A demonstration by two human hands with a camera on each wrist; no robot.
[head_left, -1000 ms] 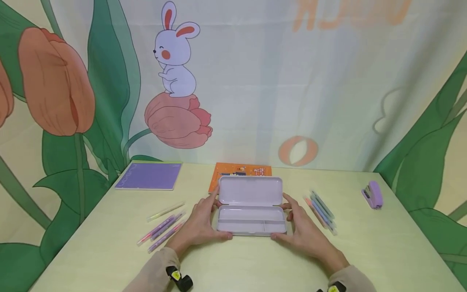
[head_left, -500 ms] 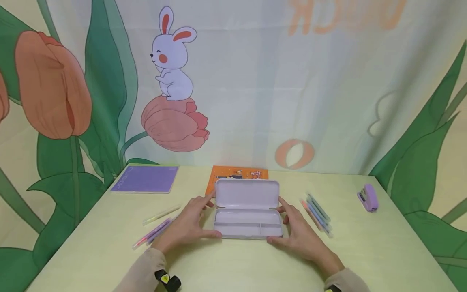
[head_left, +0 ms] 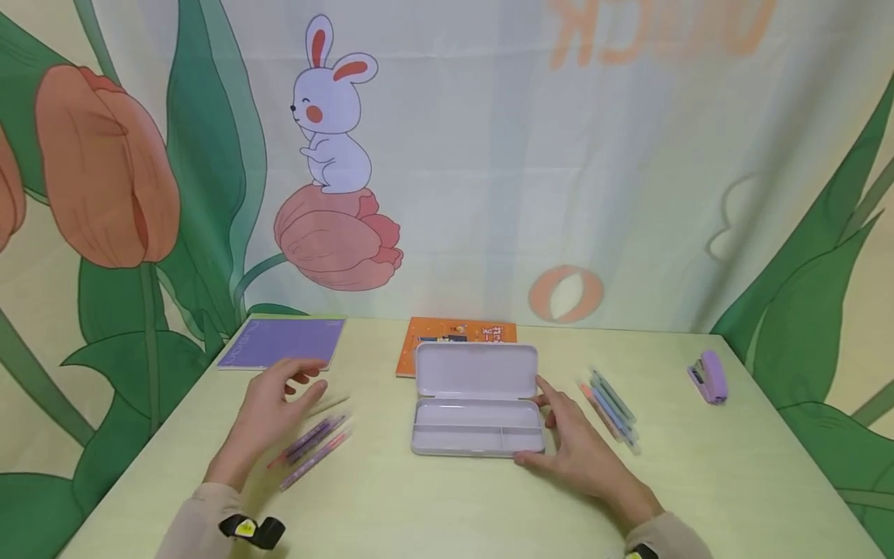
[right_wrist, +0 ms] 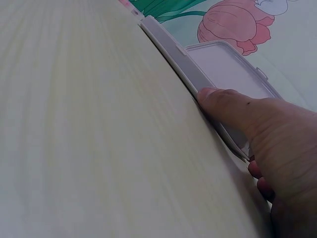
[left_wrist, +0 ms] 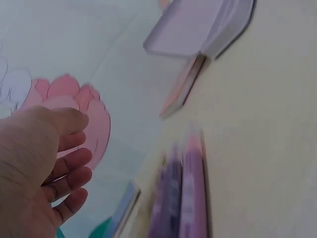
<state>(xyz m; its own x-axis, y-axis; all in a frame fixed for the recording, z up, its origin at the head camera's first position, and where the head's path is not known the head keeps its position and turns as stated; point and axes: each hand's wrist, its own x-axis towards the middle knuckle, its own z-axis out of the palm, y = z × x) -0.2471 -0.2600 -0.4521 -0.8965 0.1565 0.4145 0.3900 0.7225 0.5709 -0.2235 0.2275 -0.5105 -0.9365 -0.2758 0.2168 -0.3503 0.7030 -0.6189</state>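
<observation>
A pale lilac pencil case (head_left: 477, 371) lies with its lid raised, its tray split by dividers into compartments. My right hand (head_left: 583, 454) holds the case's right end, thumb (right_wrist: 223, 104) on the front edge and fingers around the side. To the left, my left hand (head_left: 268, 407) hovers above a group of pens, fingers loosely curled with nothing between them. Purple and pink pens (head_left: 316, 460) lie under and beside it, and a pale yellow pen (head_left: 331, 405) is partly hidden by the thumb. In the left wrist view, purple pens (left_wrist: 193, 188) appear blurred beside the hand.
Several pastel pens (head_left: 611, 411) lie right of the case. A purple stapler (head_left: 711, 377) stands farther right. At the back are a purple notebook (head_left: 279, 341) and an orange book (head_left: 407, 353) partly behind the lid. A printed curtain (head_left: 475, 171) hangs behind the table.
My left hand has let go of the case's left end and moved left to above the pens. The right hand keeps its hold, and the case stays put.
</observation>
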